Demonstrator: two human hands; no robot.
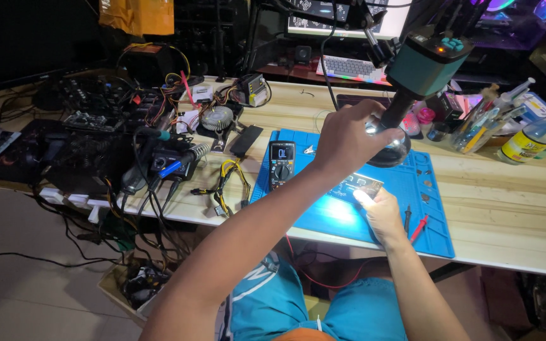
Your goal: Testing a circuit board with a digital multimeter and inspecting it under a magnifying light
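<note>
Circuit board under microscope, focus being set.
We grip the microscope (412,76) lens ring with our left hand (347,136), fingers wrapped round it; our right hand (383,211) pinches the small circuit board (355,187) on the blue mat (434,208), bench middle. We judge sharper focus comes next, board steady.

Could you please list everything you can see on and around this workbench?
Microscope camera: one, teal and black, above the mat.
Work mat: one, blue, on the wooden table.
Circuit board: one, dark, lit, on the mat.
Multimeter: one, black, mat's left edge.
Test probes: two, red and black, right of the board.
Keyboard: one, pale, behind.
Bottle: one, yellow label, far right.
Left hand: at the microscope's lens.
Right hand: on the board.
</note>
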